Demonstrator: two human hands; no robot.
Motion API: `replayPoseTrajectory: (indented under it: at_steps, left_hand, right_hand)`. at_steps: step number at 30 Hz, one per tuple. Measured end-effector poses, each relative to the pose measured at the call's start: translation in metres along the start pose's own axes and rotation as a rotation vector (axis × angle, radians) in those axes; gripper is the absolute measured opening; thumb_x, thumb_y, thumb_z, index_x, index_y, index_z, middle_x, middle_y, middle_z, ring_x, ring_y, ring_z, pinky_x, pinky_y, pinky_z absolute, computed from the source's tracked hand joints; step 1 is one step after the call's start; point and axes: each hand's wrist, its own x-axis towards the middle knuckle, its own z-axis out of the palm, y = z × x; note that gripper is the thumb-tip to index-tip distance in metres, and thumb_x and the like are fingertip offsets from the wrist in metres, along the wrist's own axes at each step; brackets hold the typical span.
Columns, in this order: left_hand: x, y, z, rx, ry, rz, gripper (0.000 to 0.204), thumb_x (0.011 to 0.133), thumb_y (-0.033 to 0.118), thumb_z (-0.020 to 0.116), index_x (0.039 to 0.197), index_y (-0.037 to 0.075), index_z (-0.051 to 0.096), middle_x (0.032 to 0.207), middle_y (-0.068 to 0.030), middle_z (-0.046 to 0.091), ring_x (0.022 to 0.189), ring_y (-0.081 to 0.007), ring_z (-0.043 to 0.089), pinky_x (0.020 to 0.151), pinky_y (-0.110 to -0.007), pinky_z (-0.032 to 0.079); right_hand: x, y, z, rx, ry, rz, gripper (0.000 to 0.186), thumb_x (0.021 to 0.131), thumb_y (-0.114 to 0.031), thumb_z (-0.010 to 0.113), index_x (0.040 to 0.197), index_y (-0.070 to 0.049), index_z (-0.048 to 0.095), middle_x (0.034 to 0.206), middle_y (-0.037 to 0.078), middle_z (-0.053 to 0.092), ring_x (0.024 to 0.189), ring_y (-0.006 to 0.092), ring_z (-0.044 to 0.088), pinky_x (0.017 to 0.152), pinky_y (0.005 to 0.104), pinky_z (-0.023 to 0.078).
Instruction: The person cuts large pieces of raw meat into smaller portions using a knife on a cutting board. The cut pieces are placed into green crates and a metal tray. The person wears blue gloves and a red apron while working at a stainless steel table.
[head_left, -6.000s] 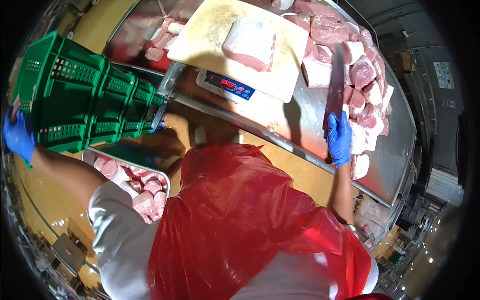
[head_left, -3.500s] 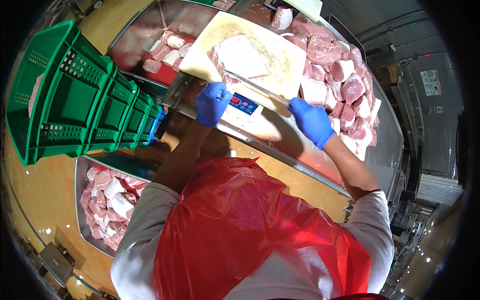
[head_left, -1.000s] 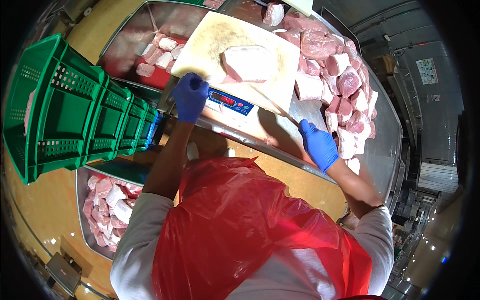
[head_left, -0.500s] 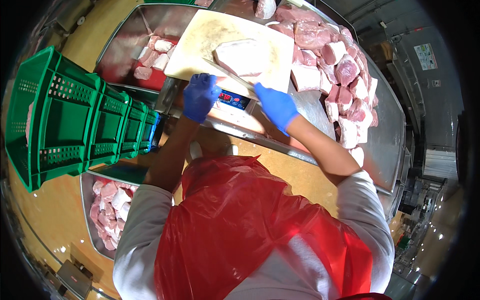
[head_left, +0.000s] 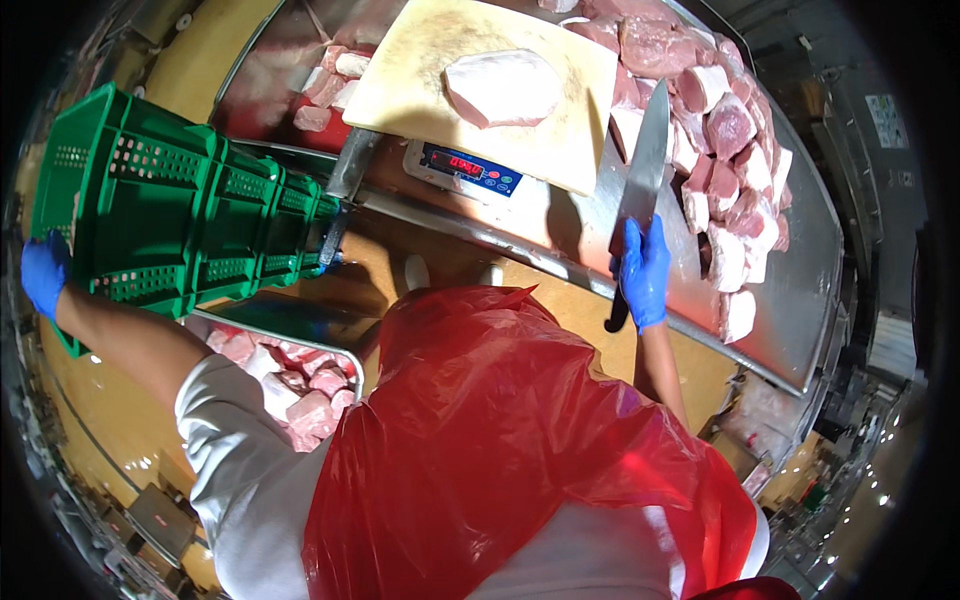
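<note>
My left hand [head_left: 46,276], in a blue glove, is at the outer rim of the top green crate [head_left: 88,195] in a tall stack. Its fingers are too small and partly hidden to show whether they grip anything. In my right hand [head_left: 643,272], also blue-gloved, is a large knife [head_left: 648,150], its broad blade pointing away from me over the metal table and its dark handle below my palm. A pale, fat-covered slab of meat [head_left: 503,88] lies on the white cutting board [head_left: 400,95]. Below the board's near edge shows a digital scale [head_left: 470,168] with a lit red display.
Many raw meat chunks [head_left: 728,130] are heaped on the metal table [head_left: 775,300] at the right. A few smaller pieces [head_left: 313,118] sit in a metal tray [head_left: 262,75] at the back left. Beneath my left arm, a metal tub [head_left: 355,362] of meat stands low.
My left hand has moved from the board's near edge out left to the crate stack. My right hand has drawn the knife off the meat, rightward, turning its blade away from me.
</note>
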Motion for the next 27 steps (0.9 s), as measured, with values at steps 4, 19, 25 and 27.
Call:
replayPoseTrajectory:
  at_steps: [4,19,25,27]
  left_hand:
    - [0.043,0.22,-0.214,-1.492,-0.218,-0.194,0.041,0.088,0.01,0.07,0.129,0.01,0.066,0.116,-0.0102,0.072,0.098,-0.0201,0.069,0.086,-0.034,0.054]
    - [-0.085,0.459,-0.349,-2.144,-0.309,0.062,0.024,0.089,0.009,0.066,0.111,0.001,0.062,0.109,-0.0166,0.061,0.103,-0.0319,0.061,0.091,-0.039,0.049]
    - [-0.095,0.435,-0.365,-2.136,-0.142,0.074,0.025,0.083,0.002,0.069,0.107,0.008,0.064,0.105,-0.0117,0.062,0.099,-0.0264,0.063,0.086,-0.035,0.051]
    - [-0.103,0.432,-0.359,-2.139,-0.336,-0.051,0.022,0.083,0.001,0.069,0.104,0.008,0.065,0.102,-0.0105,0.064,0.094,-0.0249,0.065,0.083,-0.034,0.052]
  right_hand:
    - [0.024,-0.027,0.031,0.196,-0.019,-0.018,0.021,0.105,-0.024,0.053,0.112,-0.005,0.05,0.067,0.003,0.055,0.05,0.011,0.054,0.044,0.0268,0.042]
    - [0.01,-0.022,0.08,-0.141,0.027,-0.495,0.013,0.102,-0.012,0.057,0.103,-0.001,0.051,0.078,0.019,0.066,0.064,0.032,0.066,0.058,0.0394,0.051]
    - [0.052,-0.071,0.134,-0.202,0.045,-0.589,0.015,0.1,-0.014,0.057,0.103,-0.001,0.05,0.09,0.027,0.065,0.079,0.049,0.062,0.065,0.0533,0.05]
    - [0.062,-0.093,0.14,-0.196,0.047,-0.598,0.016,0.1,-0.015,0.056,0.104,-0.002,0.049,0.09,0.028,0.064,0.079,0.0492,0.062,0.065,0.0535,0.05]
